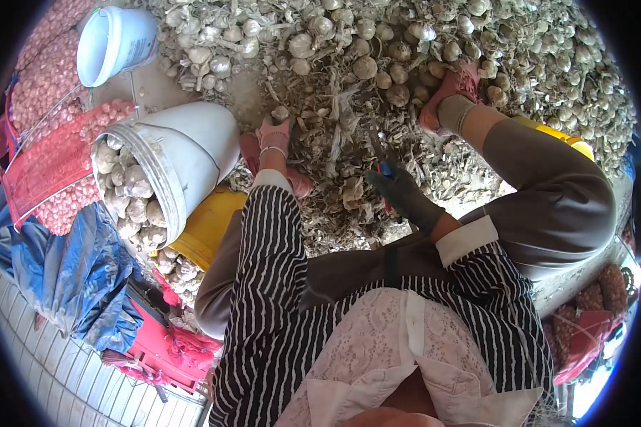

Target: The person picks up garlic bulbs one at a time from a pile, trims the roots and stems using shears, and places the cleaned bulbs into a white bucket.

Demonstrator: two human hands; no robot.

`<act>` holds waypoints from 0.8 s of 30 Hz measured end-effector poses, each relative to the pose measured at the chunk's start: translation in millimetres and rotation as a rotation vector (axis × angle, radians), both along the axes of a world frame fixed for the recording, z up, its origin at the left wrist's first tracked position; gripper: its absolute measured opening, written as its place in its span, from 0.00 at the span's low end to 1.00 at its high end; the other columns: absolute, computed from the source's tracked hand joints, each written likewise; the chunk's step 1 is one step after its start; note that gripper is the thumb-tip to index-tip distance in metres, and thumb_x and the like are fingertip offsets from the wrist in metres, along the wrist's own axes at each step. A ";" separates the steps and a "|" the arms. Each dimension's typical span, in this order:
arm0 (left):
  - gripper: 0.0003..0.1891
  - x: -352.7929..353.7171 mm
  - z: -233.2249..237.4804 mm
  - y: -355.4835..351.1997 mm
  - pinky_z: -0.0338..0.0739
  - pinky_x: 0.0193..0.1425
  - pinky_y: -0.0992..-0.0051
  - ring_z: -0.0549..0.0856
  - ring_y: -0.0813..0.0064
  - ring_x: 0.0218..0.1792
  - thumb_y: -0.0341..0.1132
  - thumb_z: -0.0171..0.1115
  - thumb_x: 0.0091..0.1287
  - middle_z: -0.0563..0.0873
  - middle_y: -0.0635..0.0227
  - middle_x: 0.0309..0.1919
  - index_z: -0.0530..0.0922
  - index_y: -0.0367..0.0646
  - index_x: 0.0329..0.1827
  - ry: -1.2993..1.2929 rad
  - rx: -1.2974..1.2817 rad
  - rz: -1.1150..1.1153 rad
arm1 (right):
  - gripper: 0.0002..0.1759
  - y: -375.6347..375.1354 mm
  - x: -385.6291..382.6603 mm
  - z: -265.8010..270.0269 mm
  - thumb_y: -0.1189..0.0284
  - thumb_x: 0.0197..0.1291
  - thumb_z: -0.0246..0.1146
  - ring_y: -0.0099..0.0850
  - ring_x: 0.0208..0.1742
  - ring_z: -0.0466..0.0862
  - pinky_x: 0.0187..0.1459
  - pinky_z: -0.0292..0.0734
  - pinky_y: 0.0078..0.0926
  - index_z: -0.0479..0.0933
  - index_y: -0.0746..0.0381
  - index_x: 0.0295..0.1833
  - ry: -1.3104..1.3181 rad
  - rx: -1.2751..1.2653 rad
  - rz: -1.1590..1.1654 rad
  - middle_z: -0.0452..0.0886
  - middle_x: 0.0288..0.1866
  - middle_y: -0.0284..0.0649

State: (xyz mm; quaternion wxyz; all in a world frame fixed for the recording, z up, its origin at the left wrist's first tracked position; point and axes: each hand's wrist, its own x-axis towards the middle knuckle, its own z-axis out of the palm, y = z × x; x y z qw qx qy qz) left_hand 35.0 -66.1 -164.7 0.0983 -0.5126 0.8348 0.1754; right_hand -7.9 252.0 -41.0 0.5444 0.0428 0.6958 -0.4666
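My left hand point(274, 134), with a band at the wrist, reaches down in front of a pink shoe. A pale garlic bulb point(280, 113) is at its closed fingertips. My right hand point(406, 196), in a dark glove, is wrapped round a bladed tool point(385, 169) with blue and red on its handle. Its thin blade points up and away, over the dry skins; the exact kind of tool is not clear. Between my feet lies a heap of dry garlic skins and stalks point(342, 196).
Loose garlic bulbs point(363, 67) cover the ground ahead. To the left are a tipped white bucket point(199, 135) full of garlic, a yellow container point(210, 220), an upright pale bucket point(132, 39), red mesh sacks point(57, 156) and a blue tarp point(71, 270).
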 end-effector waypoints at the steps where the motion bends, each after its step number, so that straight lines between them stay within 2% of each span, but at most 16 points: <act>1: 0.30 -3.3 2.7 1.7 0.79 0.52 0.66 0.83 0.58 0.52 0.47 0.71 0.54 0.85 0.57 0.51 0.78 0.42 0.58 0.045 0.137 0.083 | 0.21 2.4 1.9 -9.0 0.56 0.62 0.64 0.30 0.33 0.76 0.39 0.73 0.33 0.74 0.63 0.46 0.009 0.017 -0.042 0.78 0.31 0.40; 3: 0.32 4.8 -3.8 -0.4 0.78 0.53 0.65 0.83 0.57 0.54 0.48 0.71 0.54 0.84 0.53 0.53 0.77 0.42 0.60 0.090 0.244 0.182 | 0.19 4.1 4.9 -19.6 0.57 0.62 0.64 0.28 0.32 0.75 0.38 0.72 0.32 0.74 0.63 0.44 0.013 0.005 -0.067 0.76 0.30 0.39; 5: 0.30 24.5 -34.9 -6.0 0.77 0.54 0.65 0.85 0.57 0.48 0.45 0.69 0.57 0.84 0.51 0.51 0.76 0.39 0.60 0.529 0.249 0.375 | 0.14 2.6 4.7 -25.4 0.58 0.64 0.64 0.19 0.29 0.72 0.32 0.70 0.23 0.75 0.58 0.41 0.079 -0.034 -0.134 0.74 0.28 0.27; 7: 0.27 23.2 6.0 11.2 0.80 0.45 0.66 0.87 0.62 0.40 0.43 0.69 0.59 0.87 0.58 0.44 0.77 0.39 0.59 0.729 0.180 0.401 | 0.14 -1.5 1.1 -17.4 0.58 0.64 0.64 0.19 0.29 0.72 0.32 0.70 0.23 0.75 0.57 0.42 0.036 -0.059 -0.121 0.74 0.28 0.27; 9: 0.26 6.3 71.7 31.2 0.75 0.29 0.74 0.81 0.77 0.30 0.45 0.71 0.60 0.84 0.68 0.34 0.77 0.40 0.57 0.987 0.498 0.769 | 0.14 -4.9 -2.1 -10.9 0.58 0.63 0.65 0.19 0.29 0.73 0.32 0.70 0.23 0.75 0.57 0.42 0.008 -0.082 -0.110 0.74 0.29 0.27; 10: 0.26 8.8 91.4 29.8 0.75 0.29 0.74 0.81 0.77 0.30 0.45 0.71 0.60 0.84 0.68 0.34 0.77 0.40 0.57 1.017 0.471 0.761 | 0.14 -5.3 -0.3 -4.2 0.59 0.63 0.64 0.20 0.29 0.72 0.31 0.70 0.25 0.74 0.59 0.43 0.013 -0.069 -0.087 0.74 0.28 0.29; 12: 0.24 11.3 124.1 29.5 0.73 0.25 0.76 0.82 0.79 0.28 0.45 0.69 0.62 0.82 0.70 0.32 0.76 0.44 0.58 1.037 0.661 0.846 | 0.15 -1.6 -1.8 -2.7 0.60 0.62 0.64 0.22 0.28 0.71 0.30 0.69 0.27 0.74 0.61 0.43 0.040 -0.088 -0.052 0.74 0.27 0.32; 14: 0.20 2.9 197.2 37.0 0.73 0.23 0.78 0.83 0.78 0.26 0.43 0.66 0.65 0.81 0.70 0.30 0.77 0.45 0.57 1.104 0.703 0.816 | 0.16 2.3 -1.2 -5.9 0.60 0.62 0.65 0.21 0.26 0.72 0.27 0.69 0.26 0.74 0.61 0.43 0.032 -0.100 -0.072 0.73 0.27 0.31; 16: 0.16 13.4 239.5 26.9 0.71 0.22 0.80 0.83 0.78 0.26 0.41 0.63 0.68 0.82 0.71 0.31 0.77 0.44 0.54 1.261 0.524 0.503 | 0.16 5.2 -6.4 -5.3 0.58 0.63 0.64 0.21 0.25 0.72 0.25 0.68 0.25 0.74 0.60 0.44 0.013 -0.101 -0.022 0.74 0.27 0.31; 17: 0.14 18.6 255.3 16.2 0.71 0.23 0.82 0.81 0.81 0.25 0.38 0.64 0.67 0.81 0.71 0.30 0.77 0.43 0.52 1.386 0.308 0.351 | 0.16 7.5 -5.2 -2.1 0.58 0.64 0.64 0.20 0.24 0.72 0.24 0.68 0.25 0.74 0.59 0.44 -0.046 -0.132 -0.075 0.73 0.26 0.30; 19: 0.14 41.6 296.9 -17.6 0.73 0.27 0.82 0.79 0.82 0.27 0.37 0.67 0.65 0.81 0.71 0.31 0.77 0.44 0.51 1.480 0.302 0.339 | 0.16 10.4 -3.7 2.2 0.57 0.64 0.64 0.20 0.23 0.72 0.24 0.68 0.24 0.74 0.59 0.44 -0.094 -0.177 -0.115 0.73 0.25 0.30; 20: 0.14 51.7 308.0 -38.2 0.73 0.29 0.82 0.77 0.84 0.28 0.35 0.68 0.63 0.81 0.73 0.32 0.77 0.45 0.50 1.474 0.109 0.348 | 0.16 12.0 -3.5 7.0 0.57 0.64 0.64 0.20 0.23 0.73 0.24 0.68 0.24 0.74 0.58 0.43 -0.086 -0.176 -0.096 0.73 0.25 0.30; 21: 0.15 68.9 308.2 -71.6 0.73 0.29 0.82 0.79 0.83 0.28 0.27 0.64 0.65 0.84 0.72 0.35 0.77 0.42 0.55 1.568 0.035 0.337 | 0.16 14.2 -3.7 12.3 0.57 0.64 0.63 0.20 0.23 0.73 0.24 0.68 0.24 0.74 0.58 0.43 -0.076 -0.174 -0.082 0.73 0.24 0.30; 22: 0.16 74.6 339.1 -76.7 0.74 0.31 0.82 0.80 0.83 0.31 0.27 0.64 0.65 0.83 0.72 0.38 0.76 0.41 0.56 1.493 -0.014 0.296 | 0.15 17.3 -4.3 15.1 0.57 0.64 0.63 0.20 0.23 0.73 0.24 0.68 0.23 0.75 0.58 0.42 -0.066 -0.170 -0.073 0.73 0.23 0.30; 23: 0.18 91.7 342.2 -106.7 0.76 0.34 0.82 0.81 0.82 0.35 0.27 0.64 0.64 0.83 0.71 0.39 0.74 0.41 0.57 1.472 -0.072 0.360 | 0.16 20.4 -2.5 -1.0 0.57 0.64 0.63 0.21 0.23 0.74 0.25 0.70 0.24 0.75 0.59 0.43 -0.021 -0.146 -0.062 0.74 0.24 0.31; 24: 0.18 106.1 349.4 -133.3 0.76 0.35 0.80 0.82 0.81 0.36 0.28 0.64 0.64 0.82 0.72 0.38 0.74 0.43 0.58 1.467 -0.198 0.276 | 0.18 23.3 -0.1 -8.8 0.55 0.62 0.64 0.22 0.24 0.76 0.26 0.71 0.26 0.75 0.59 0.45 -0.001 -0.184 -0.067 0.75 0.25 0.32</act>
